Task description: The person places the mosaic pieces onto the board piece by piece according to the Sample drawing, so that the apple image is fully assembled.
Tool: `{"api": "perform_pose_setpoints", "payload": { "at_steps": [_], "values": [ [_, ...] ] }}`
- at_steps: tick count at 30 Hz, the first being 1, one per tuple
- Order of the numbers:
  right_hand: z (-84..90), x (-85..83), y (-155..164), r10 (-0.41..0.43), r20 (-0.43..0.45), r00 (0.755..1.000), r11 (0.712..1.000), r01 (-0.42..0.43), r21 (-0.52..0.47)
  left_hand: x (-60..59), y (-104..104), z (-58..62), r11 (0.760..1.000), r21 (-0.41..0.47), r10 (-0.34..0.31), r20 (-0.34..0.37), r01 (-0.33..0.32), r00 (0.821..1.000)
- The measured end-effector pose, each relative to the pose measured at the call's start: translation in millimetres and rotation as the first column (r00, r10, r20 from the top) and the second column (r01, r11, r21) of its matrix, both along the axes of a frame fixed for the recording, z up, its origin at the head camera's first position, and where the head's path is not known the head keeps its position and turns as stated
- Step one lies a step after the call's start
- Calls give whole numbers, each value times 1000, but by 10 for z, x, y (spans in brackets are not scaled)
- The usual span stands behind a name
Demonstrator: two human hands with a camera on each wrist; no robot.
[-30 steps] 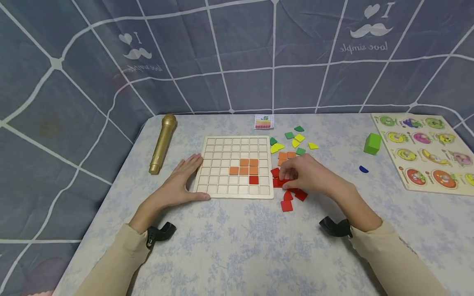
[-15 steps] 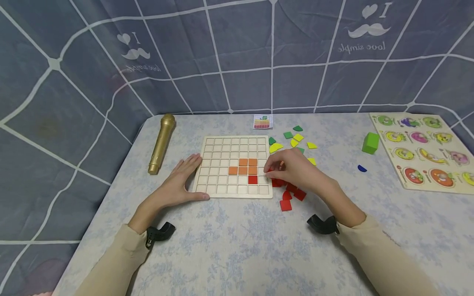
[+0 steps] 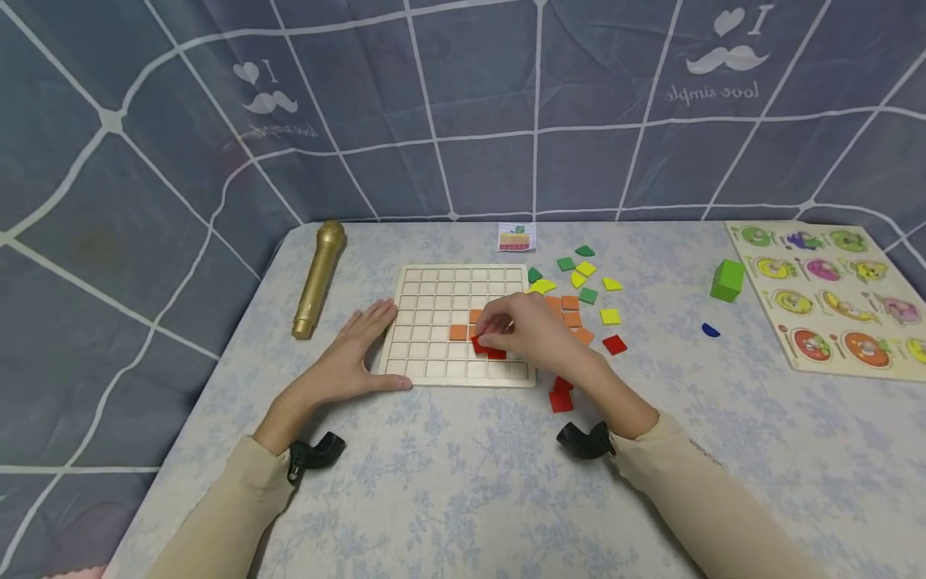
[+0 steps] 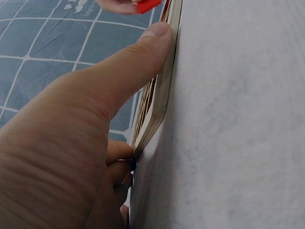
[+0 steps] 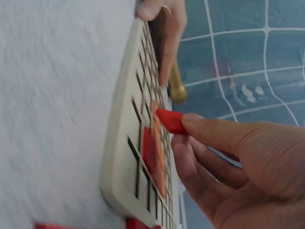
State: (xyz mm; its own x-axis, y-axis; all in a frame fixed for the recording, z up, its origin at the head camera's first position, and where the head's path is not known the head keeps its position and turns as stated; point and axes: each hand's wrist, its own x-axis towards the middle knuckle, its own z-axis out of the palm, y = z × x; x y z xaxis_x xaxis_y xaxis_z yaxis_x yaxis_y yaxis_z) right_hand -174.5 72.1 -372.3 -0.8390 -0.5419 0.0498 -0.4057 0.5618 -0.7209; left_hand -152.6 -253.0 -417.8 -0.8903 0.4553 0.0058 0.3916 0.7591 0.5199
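Observation:
A pale wooden grid board (image 3: 434, 281) lies flat on the table, with several orange tiles (image 3: 457, 332) and a red tile (image 3: 497, 354) set in its cells. My right hand (image 3: 521, 330) hovers over the board's lower right part and pinches a red square tile (image 3: 481, 345) (image 5: 170, 121) between thumb and fingers, just above the cells. My left hand (image 3: 354, 354) rests flat against the board's left edge (image 4: 159, 100), fingers straight, thumb (image 4: 128, 67) along the near edge.
Loose red tiles (image 3: 560, 400), orange, yellow and green tiles (image 3: 587, 295) lie right of the board. A gold microphone (image 3: 317, 280) lies at the left, a small pattern card (image 3: 516, 238) behind the board, a green cube (image 3: 727, 280) and a fruit puzzle board (image 3: 832, 297) at the right.
My right hand picked a red tile from the pile beside the board and carried it left over the grid. The left hand has stayed in place.

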Motion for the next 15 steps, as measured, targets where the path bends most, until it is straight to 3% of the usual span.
{"api": "perform_pose_setpoints", "payload": {
  "at_steps": [9, 15],
  "values": [
    [-165, 70, -97, -46, -54, 997, 999, 45, -8, 19, 24, -4, 1000, 11, -2, 13, 2, 1000],
    [-226, 92, -128, -59, -157, 986, 998, 63, 24, 22, 16, -20, 1000, 13, 6, 15, -6, 1000]
  ]
}}
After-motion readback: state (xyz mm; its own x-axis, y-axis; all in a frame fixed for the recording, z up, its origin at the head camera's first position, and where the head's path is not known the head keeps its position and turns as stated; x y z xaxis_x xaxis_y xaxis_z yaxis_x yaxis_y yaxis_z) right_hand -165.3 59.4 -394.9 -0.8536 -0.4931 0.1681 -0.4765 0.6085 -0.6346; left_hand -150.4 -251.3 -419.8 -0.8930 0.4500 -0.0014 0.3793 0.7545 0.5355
